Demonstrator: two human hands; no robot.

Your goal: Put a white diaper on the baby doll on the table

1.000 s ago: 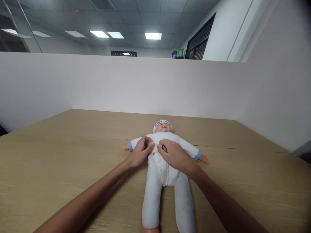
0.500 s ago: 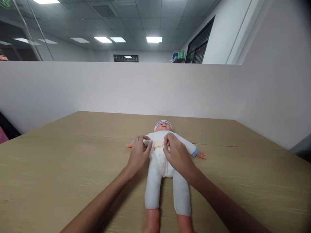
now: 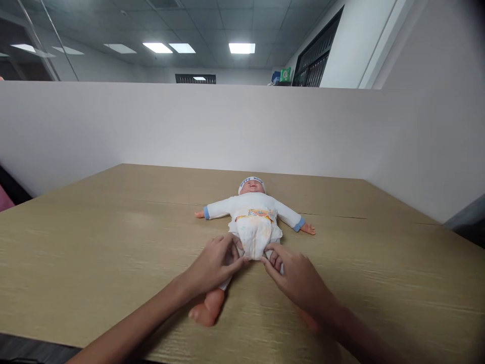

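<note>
A baby doll [image 3: 253, 200] in a white outfit with blue cuffs lies on its back, arms spread and head away from me. Around its hips is a white diaper [image 3: 254, 235] with an orange printed waistband. My left hand [image 3: 220, 263] is closed at the diaper's left leg edge, thumb and fingers pinching it by the crotch. On the other side my right hand [image 3: 297, 273] pinches the right leg edge in the same way. The doll's legs are spread and mostly covered by my hands and forearms; one bare foot [image 3: 206, 309] shows under my left wrist.
The doll rests on a wide wood-patterned table [image 3: 113, 242] with a seam across it. A white partition wall [image 3: 242, 126] rises behind the far edge, and another wall stands at the right.
Both hands have moved down from the diaper's waist to its leg openings. The doll's legs have gone from straight to spread apart. My view has tipped slightly downward.
</note>
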